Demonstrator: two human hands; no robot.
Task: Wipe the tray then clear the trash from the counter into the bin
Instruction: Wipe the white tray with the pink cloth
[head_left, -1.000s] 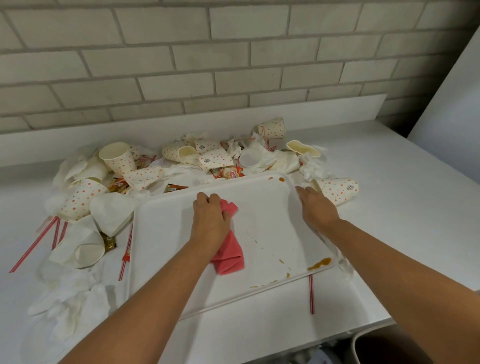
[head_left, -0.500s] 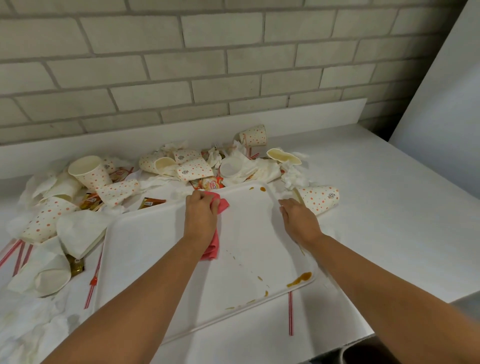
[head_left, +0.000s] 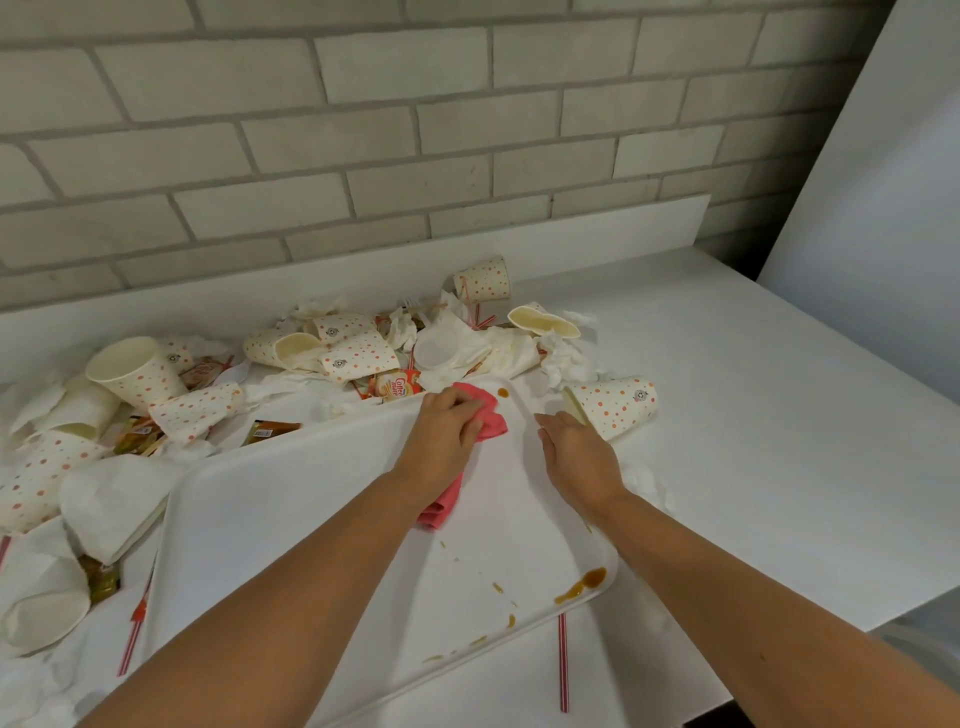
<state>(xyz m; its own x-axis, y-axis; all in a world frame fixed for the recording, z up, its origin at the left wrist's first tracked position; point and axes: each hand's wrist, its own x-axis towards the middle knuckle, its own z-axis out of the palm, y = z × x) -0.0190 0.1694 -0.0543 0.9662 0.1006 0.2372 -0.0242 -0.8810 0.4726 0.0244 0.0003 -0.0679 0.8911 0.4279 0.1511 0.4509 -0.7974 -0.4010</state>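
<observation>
A white tray (head_left: 291, 514) lies on the white counter (head_left: 769, 467). My left hand (head_left: 441, 441) presses a pink cloth (head_left: 488, 421) onto the tray's far right corner, beside a small brown spot (head_left: 503, 393). My right hand (head_left: 582, 457) rests flat on the tray's right rim, fingers together, holding nothing. Brown sauce smears (head_left: 582, 587) and small drips mark the tray's near right corner. Behind and left of the tray lies trash: dotted paper cups (head_left: 135, 371), crumpled napkins (head_left: 498, 353), creamer packets (head_left: 395, 387) and red straws (head_left: 132, 634).
One dotted cup (head_left: 615, 405) lies on its side just right of my right hand. A red straw (head_left: 563, 660) lies by the tray's near edge. The brick wall (head_left: 415, 130) backs the counter, and a white panel (head_left: 872, 182) stands at the right.
My left hand slid the pink cloth from the tray's middle toward its far right corner. My right hand stayed on the right rim. The head camera shifted right and closer.
</observation>
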